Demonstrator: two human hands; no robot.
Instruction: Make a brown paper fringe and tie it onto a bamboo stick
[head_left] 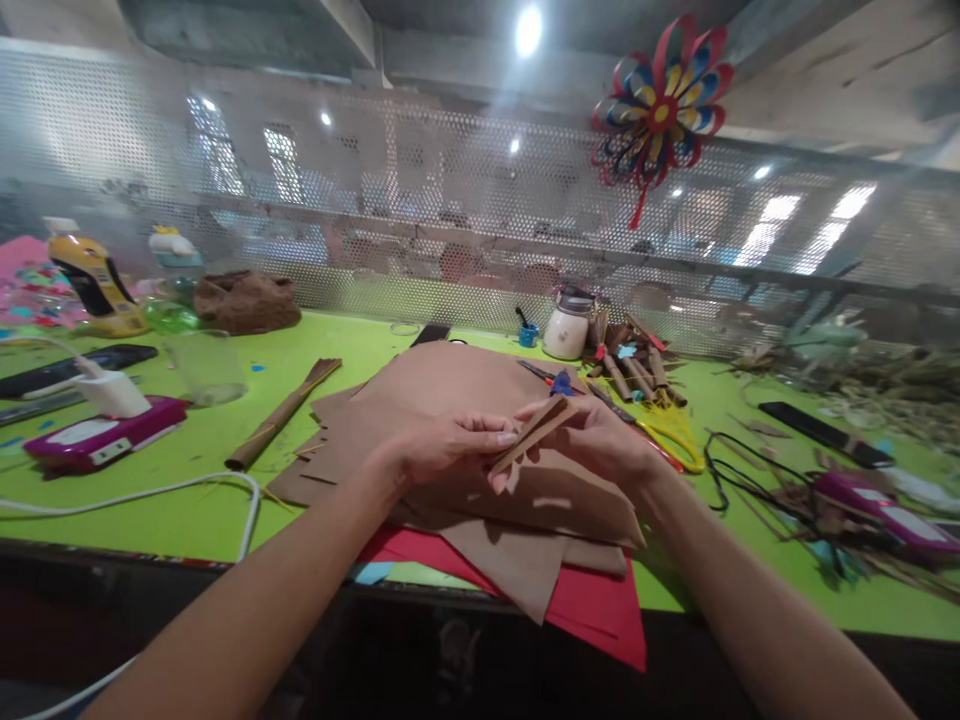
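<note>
A narrow folded piece of brown paper (534, 436) is held up between my two hands, over the middle of the table. My left hand (459, 446) pinches its lower left end between thumb and fingers. At its upper right end, my right hand (600, 435) grips it, with the fingers partly hidden behind the paper. Beneath both hands lies a stack of large brown paper sheets (435, 385), some with slits cut along the left edge. Red paper (592, 610) sticks out under the stack at the front edge.
Yellow-handled scissors (675, 440) lie right of my right hand. A rolled brown paper tube (285, 415) is on the left. Bundled rolls (637, 360) and a white jar (568, 325) stand behind. Purple power strips (105, 435) with cables lie at both sides. A paper flower (662, 112) hangs above.
</note>
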